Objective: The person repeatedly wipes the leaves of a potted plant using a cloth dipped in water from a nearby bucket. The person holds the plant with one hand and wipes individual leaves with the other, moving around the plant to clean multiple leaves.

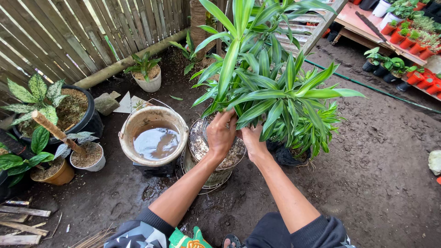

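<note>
Left edge is crowded: wooden slat fence (69,32) runs along the far left, a log (128,62) lying at its foot. Near-left corner has loose wood sticks (23,225) on the ground.

Left cluster, three pots: one big black pot (89,121) with a spotted-leaf plant, one tan pot (59,177), one small white pot (92,160). A wooden stake (57,133) leans across them. One more white pot (149,82) with a small green plant sits farther back, by the log.

One grey stone (105,103) and a pale shard beside it, just far of the bucket.

Centre-left: one dirty bucket (154,135) with muddy water, touching or just beside the centre pot.

Centre: clear pot (216,172) with pale gravel, holding the striped-leaf plant (271,87). Bare soil near of it, between the forearms.

Left hand (221,135): fingers curled, pressed on the gravel at the plant's base. Whether it pinches a stem, can't tell; leaves cover the fingertips.
Right hand (252,142): just right of it, fingers reaching up into the leaf base, tips hidden. Grip can't be told.

Just right of the plant: one black bag pot (287,156), mostly under foliage.

Right: wide bare soil, the most open room. One green hose (367,87) crosses it on the far side. Far right: bench (353,18) with many small red pots (413,46), too many to count reliably; several black pots (381,71) on the ground below.
</note>
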Demonstrator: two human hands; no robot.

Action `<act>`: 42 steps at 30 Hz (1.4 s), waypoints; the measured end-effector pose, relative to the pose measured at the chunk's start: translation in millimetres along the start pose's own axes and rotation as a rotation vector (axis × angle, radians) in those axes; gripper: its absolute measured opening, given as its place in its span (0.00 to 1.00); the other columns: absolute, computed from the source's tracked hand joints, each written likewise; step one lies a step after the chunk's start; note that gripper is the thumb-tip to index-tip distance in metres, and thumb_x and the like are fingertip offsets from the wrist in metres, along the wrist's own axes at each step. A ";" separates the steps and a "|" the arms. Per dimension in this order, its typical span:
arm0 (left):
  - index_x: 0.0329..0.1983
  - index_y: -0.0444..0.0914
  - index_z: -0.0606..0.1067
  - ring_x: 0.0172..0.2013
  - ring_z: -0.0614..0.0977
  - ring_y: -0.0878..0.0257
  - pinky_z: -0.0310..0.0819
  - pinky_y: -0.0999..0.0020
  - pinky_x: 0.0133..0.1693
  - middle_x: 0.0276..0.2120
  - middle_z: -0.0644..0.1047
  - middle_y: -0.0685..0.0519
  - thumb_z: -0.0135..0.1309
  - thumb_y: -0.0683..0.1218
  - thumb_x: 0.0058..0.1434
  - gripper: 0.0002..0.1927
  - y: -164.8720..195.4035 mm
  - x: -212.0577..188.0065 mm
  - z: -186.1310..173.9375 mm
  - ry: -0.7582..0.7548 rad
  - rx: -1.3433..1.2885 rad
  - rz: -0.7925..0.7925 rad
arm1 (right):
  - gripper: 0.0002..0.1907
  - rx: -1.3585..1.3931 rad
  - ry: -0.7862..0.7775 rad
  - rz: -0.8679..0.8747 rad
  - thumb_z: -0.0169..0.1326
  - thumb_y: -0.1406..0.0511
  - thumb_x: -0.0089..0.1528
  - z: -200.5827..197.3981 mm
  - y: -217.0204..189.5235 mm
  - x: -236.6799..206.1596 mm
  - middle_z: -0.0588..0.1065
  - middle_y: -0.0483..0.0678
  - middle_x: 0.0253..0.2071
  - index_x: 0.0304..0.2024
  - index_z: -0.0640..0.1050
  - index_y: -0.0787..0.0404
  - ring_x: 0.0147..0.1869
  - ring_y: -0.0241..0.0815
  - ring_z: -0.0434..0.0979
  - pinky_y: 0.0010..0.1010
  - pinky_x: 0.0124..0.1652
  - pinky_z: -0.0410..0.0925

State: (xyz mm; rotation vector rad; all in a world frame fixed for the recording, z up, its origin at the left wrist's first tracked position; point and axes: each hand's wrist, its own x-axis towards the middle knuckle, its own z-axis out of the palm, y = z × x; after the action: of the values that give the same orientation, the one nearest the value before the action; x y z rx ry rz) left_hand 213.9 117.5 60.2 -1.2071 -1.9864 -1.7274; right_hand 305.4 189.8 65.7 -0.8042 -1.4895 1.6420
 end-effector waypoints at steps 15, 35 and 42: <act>0.53 0.37 0.80 0.47 0.83 0.56 0.79 0.63 0.46 0.53 0.81 0.50 0.57 0.41 0.63 0.15 3.1 -10.5 -35.3 -0.094 0.105 0.390 | 0.16 0.352 -0.185 0.200 0.47 0.61 0.65 -22.4 12.0 8.9 0.80 0.46 0.50 0.52 0.75 0.60 0.50 0.44 0.82 0.37 0.54 0.73; 0.46 0.39 0.80 0.38 0.85 0.59 0.80 0.63 0.38 0.44 0.84 0.51 0.52 0.41 0.64 0.10 -20.4 -43.2 -53.7 -0.324 0.201 0.218 | 0.14 0.117 -0.088 0.224 0.60 0.67 0.60 -8.0 1.6 -5.6 0.79 0.53 0.49 0.48 0.74 0.61 0.57 0.49 0.83 0.41 0.55 0.73; 0.56 0.40 0.75 0.32 0.86 0.52 0.80 0.60 0.29 0.39 0.84 0.45 0.45 0.45 0.71 0.14 -81.5 -39.5 -80.1 -0.516 0.371 -0.264 | 0.22 -0.224 -0.045 0.256 0.56 0.61 0.63 -45.3 18.1 -23.8 0.82 0.47 0.50 0.59 0.75 0.59 0.56 0.42 0.83 0.35 0.56 0.74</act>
State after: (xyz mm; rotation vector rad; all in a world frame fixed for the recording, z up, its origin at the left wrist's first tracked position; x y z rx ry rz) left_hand 155.1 31.8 -1.7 -1.4005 -2.7184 -1.1246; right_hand 353.9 191.9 41.4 -1.1274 -1.6793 1.7046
